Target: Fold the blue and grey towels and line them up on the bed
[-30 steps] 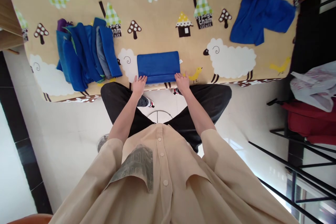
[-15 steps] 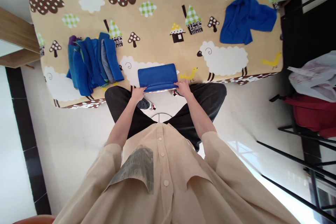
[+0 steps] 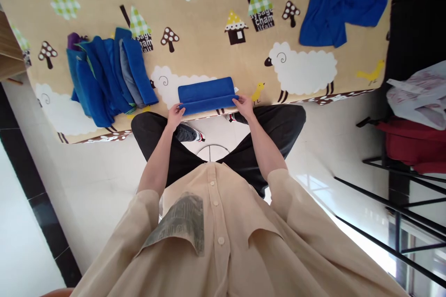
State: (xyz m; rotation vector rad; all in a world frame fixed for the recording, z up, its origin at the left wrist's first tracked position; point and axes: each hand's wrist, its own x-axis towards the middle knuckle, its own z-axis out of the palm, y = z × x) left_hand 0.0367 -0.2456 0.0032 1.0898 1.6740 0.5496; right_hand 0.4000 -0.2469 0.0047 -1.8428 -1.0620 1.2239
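Note:
A blue towel [image 3: 205, 90], partly folded over on itself, lies at the near edge of the table in front of me. Its near part forms a flap turned up over the flat far part. My left hand [image 3: 177, 113] pinches the left end of that flap. At the opposite end, my right hand [image 3: 243, 104] grips the flap's right corner, close to a small white tag. Further left sits a row of folded cloths [image 3: 108, 76], mostly blue with a grey and a purple one. A crumpled blue towel [image 3: 339, 7] rests at the far right.
A tablecloth [image 3: 205, 18] printed with sheep, trees and clouds covers the table. Beyond its right end are a white plastic bag [image 3: 418, 95], a red cloth item [image 3: 414, 146] and black metal bars [image 3: 397, 236]. Beneath the table's near edge a shoe [image 3: 199, 136] shows.
Both hands have brought the towel's near edge up and away from me, so the flap now covers more of it. The view has shifted closer over the table.

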